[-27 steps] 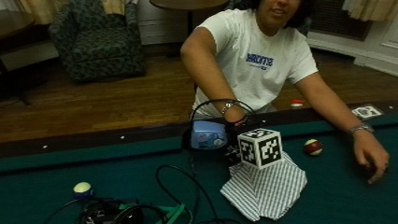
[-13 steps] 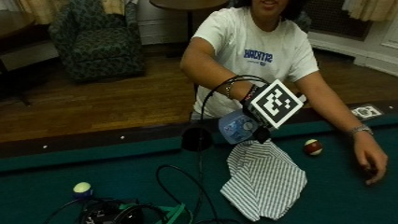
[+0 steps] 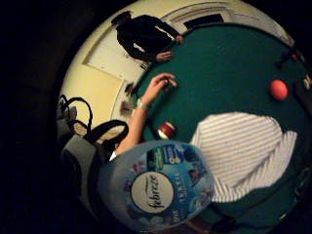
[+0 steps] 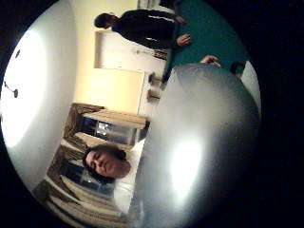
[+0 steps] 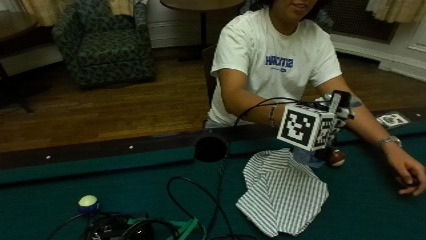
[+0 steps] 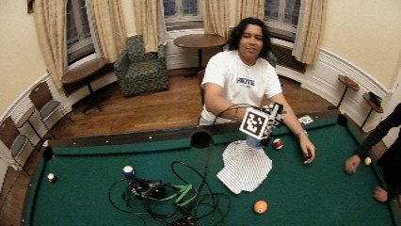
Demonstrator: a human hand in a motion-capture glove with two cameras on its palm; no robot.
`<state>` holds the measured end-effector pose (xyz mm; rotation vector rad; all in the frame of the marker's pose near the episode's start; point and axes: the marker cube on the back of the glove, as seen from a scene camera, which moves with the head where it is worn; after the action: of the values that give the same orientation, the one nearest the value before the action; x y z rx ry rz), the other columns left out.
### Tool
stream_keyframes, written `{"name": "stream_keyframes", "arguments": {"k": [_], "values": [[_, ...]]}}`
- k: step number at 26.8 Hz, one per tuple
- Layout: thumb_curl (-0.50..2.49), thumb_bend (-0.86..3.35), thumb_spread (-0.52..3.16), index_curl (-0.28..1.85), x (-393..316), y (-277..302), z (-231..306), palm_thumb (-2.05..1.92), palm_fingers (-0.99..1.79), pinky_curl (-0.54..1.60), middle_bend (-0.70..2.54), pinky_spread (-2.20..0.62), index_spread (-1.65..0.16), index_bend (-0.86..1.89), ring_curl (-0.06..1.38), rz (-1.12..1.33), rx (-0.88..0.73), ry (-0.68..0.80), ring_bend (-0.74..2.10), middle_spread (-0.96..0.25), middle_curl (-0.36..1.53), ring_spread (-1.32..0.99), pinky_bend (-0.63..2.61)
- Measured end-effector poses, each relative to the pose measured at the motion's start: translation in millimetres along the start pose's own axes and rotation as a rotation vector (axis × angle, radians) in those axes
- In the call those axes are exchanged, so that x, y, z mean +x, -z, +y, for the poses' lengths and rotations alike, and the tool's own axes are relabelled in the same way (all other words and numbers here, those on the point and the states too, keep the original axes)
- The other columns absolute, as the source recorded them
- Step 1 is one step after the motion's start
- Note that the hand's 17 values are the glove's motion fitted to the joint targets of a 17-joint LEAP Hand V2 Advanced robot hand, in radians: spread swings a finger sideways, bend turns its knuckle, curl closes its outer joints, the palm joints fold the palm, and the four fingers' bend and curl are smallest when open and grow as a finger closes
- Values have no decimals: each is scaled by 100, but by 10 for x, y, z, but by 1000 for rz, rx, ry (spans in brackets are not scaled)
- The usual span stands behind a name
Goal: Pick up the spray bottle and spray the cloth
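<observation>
The gloved right hand (image 5: 331, 131) has carried the spray bottle (image 3: 157, 186) over the cloth (image 5: 281, 192).

Green armchair (image 6: 143, 65), round wooden table (image 6: 200, 41), wood floor (image 6: 150, 110), curtained windows (image 6: 181, 10)

I see the blue-labelled bottle (image 3: 158, 187) lifted above the counter's green felt, directly over the striped cloth (image 5: 283, 192), which lies flat, slightly rumpled.

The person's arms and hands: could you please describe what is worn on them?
The right hand wears a black glove, with a thin bracelet on that forearm. Short white T-shirt sleeves leave both forearms bare. The left hand is ungloved, with a silvery wristband.
</observation>
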<state>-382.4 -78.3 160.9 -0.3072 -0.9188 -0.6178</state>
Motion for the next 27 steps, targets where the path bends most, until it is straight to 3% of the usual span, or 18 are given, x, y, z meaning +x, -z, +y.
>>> {"name": "stream_keyframes", "arguments": {"k": [13, 27], "values": [[45, -3, 95, 47, 746, -873, -619, 72, 114, 18, 44, 4, -31, 19, 41, -101, 293, 27, 44, -19, 46, -18, 13], [45, -3, 95, 47, 948, -946, -1112, 72, 114, 18, 44, 4, -31, 19, 41, -129, 359, 21, 44, -19, 46, -18, 13]]}}
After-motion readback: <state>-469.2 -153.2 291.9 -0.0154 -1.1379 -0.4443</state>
